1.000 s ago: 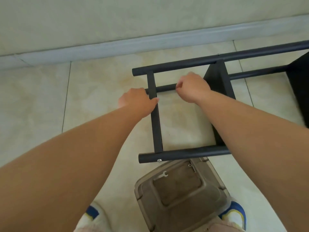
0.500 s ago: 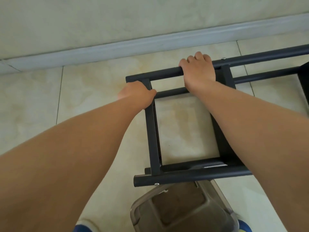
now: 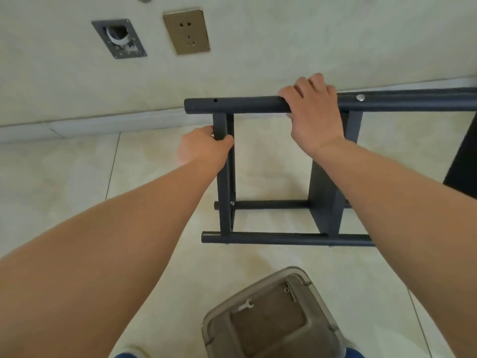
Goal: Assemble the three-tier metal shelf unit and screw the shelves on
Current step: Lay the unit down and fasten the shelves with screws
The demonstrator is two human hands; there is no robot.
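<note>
A view from above looks down two bare forearms at a dark metal shelf unit lying on its side on a pale tiled floor, close to a wall with a socket plate.

What could go wrong, as a judgement: the frame is long and runs out of view to the right, so lifting or turning it from this one end could let the far end swing into the wall or scrape the tiles. The rails are smooth and round, so the unit could roll in the hands. One hole near the left end of the far rail looks empty, so that joint may be loose and could rack under load. A grey plastic stool stands just below the frame and carries a small spanner; a knock from the frame could send the tool onto the floor.

The left hand reaches forward with a nearly straight arm, its grip closed around the upright crossbar near its top, thumb toward the right. The right hand lies palm down over the far rail, fingers curled over the top and clamped on it, beside a silver screw head.
</note>
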